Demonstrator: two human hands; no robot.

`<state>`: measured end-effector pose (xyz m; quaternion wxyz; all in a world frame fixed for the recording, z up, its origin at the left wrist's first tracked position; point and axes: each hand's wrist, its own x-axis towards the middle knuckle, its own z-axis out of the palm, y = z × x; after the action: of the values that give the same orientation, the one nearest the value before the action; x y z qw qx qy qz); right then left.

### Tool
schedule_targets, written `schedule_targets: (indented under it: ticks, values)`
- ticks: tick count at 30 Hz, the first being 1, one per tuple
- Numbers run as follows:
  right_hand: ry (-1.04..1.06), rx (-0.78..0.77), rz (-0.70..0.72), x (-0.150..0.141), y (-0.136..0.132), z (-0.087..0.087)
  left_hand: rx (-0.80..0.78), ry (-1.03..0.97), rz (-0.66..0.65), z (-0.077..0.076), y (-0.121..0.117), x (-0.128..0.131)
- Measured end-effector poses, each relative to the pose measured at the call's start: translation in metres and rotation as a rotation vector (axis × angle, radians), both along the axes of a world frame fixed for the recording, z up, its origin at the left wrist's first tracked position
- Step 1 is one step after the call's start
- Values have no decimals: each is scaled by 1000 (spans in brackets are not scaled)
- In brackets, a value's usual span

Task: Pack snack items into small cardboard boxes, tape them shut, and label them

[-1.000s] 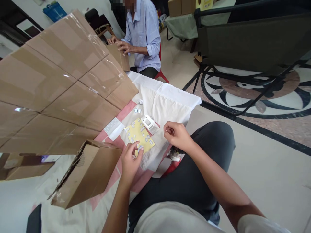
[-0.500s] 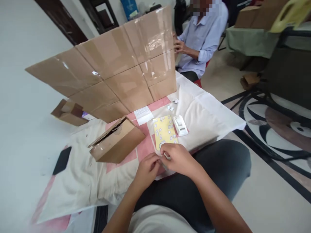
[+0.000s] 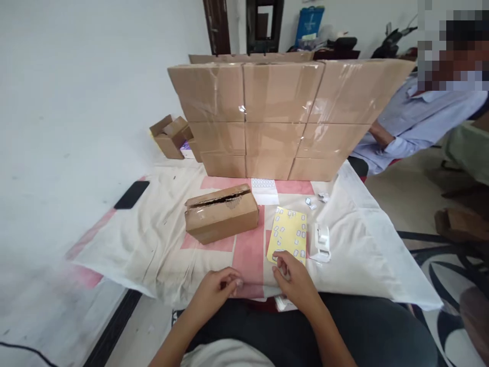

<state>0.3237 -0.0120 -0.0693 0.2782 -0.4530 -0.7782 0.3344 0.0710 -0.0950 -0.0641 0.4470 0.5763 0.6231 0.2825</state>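
Observation:
My left hand (image 3: 217,290) hovers over the table's front edge with its fingers curled together. A small pale, clear-looking bit shows at its fingertips, too small to name. To its right, my right hand (image 3: 296,282) is at the near edge of a yellow card (image 3: 287,229) printed with small white shapes. Its thumb and index finger are apart, and I see nothing between them. Beside the card stands a white tape dispenser (image 3: 322,244). Small silvery-white pieces (image 3: 311,204) lie behind it. A white sheet with a printed grid (image 3: 265,191) lies farther back.
A closed cardboard box (image 3: 223,216) sits left of the card. A tall cardboard panel (image 3: 282,122) stands across the back. At far left lies a black phone (image 3: 132,194). An open carton (image 3: 170,137) is behind. A person in a light blue shirt (image 3: 416,117) sits beyond, right.
My view has turned left and levelled. My hands, which were together at the card's near edge, are now apart, the left one farther left.

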Motion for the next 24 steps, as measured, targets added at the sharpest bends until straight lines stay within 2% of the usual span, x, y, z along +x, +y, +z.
schedule_targets:
  ticks: [2, 4, 6, 8, 10, 13, 16, 19, 21, 24]
  values:
    - [19, 42, -14, -1, 8, 2, 47, -10, 66, 3, 1, -13]
    - [63, 88, -36, -6, 15, 12, 109, -22, 122, 9, 3, -26]
    - [107, 129, -23, -15, 22, 29, 168, -62, 171, 15, 6, -38]
    - [91, 161, 53, -28, 33, 50, 220, -118, 203, 22, 7, -48]
    - [-9, 188, 155, -45, 53, 71, 265, -172, 226, 28, 6, -55]
    - [-131, 187, 207, -72, 98, 91, 315, -226, 280, 33, -2, -63]
    - [-153, 38, 290, -94, 142, 93, 355, -265, 373, 29, -14, -71]
    - [23, -62, 385, -103, 159, 84, 352, -313, 479, 21, -23, -80]
    - [130, -9, 382, -102, 150, 76, 345, -353, 527, 18, -24, -86]
    - [186, 98, 284, -95, 115, 64, 380, -384, 567, 23, -17, -90]
